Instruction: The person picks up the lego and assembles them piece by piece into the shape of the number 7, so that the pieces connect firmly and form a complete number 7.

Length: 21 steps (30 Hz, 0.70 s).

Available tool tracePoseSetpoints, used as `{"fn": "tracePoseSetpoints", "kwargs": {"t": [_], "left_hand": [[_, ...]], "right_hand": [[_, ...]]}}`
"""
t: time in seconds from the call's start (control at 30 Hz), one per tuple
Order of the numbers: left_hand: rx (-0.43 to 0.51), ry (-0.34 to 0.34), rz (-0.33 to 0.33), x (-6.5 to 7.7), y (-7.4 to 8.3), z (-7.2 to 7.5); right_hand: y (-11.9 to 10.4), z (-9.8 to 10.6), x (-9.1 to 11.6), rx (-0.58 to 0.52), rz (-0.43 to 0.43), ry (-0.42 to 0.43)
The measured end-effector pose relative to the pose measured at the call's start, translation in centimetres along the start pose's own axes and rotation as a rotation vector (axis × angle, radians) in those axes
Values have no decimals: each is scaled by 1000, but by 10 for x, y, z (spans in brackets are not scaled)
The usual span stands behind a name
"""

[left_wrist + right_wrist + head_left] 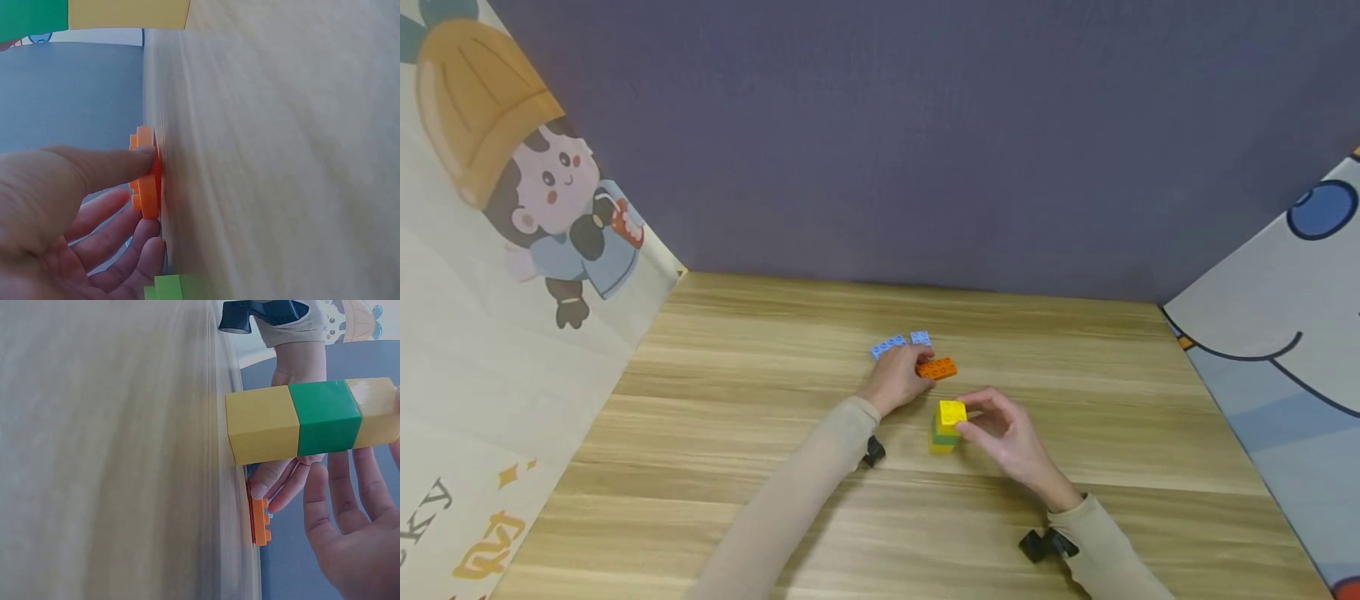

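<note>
Before a dark blue-grey wall (880,150), the wood-grained bench (737,500) carries two blue bricks (920,338) near the left hand (895,379), which pinches one end of an orange brick (943,367) low at the surface, likely because its sides give thumb and fingers purchase. The right hand (1013,440) grips the top yellow brick (952,412) of an upright yellow-green-yellow tower (944,436), probably steadying so slim a stack.

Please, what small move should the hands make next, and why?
Perhaps the left hand should lift the flat, studded orange plastic brick toward the upright yellow-and-green plastic stack: it pinches that brick, and the right hand holds that stack near its top.
</note>
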State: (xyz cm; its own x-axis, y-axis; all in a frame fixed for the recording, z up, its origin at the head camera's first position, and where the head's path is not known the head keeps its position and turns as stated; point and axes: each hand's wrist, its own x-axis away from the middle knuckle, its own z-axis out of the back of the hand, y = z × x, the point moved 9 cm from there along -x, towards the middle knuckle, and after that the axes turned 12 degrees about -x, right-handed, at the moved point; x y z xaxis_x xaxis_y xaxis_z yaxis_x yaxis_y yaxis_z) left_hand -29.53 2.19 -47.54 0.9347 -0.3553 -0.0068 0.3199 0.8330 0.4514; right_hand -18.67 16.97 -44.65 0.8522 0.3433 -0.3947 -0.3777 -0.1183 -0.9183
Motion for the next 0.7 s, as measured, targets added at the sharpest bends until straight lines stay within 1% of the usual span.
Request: {"fn": "tracePoseSetpoints", "kwargs": {"t": [0.13, 0.3, 0.43, 0.57, 0.7], "left_hand": [[3, 2, 1, 2, 0, 0], [19, 5, -3, 5, 4, 2], [31, 7, -3, 9, 8, 3], [39, 9, 1, 11, 8, 3], [47, 15, -15, 14, 8, 5]], "right_hand": [[0, 0, 0, 8, -6, -3], [1, 0, 0, 25, -16, -5], [1, 0, 0, 24, -12, -6], [1, 0, 0, 16, -5, -5], [1, 1, 1, 21, -11, -2]]}}
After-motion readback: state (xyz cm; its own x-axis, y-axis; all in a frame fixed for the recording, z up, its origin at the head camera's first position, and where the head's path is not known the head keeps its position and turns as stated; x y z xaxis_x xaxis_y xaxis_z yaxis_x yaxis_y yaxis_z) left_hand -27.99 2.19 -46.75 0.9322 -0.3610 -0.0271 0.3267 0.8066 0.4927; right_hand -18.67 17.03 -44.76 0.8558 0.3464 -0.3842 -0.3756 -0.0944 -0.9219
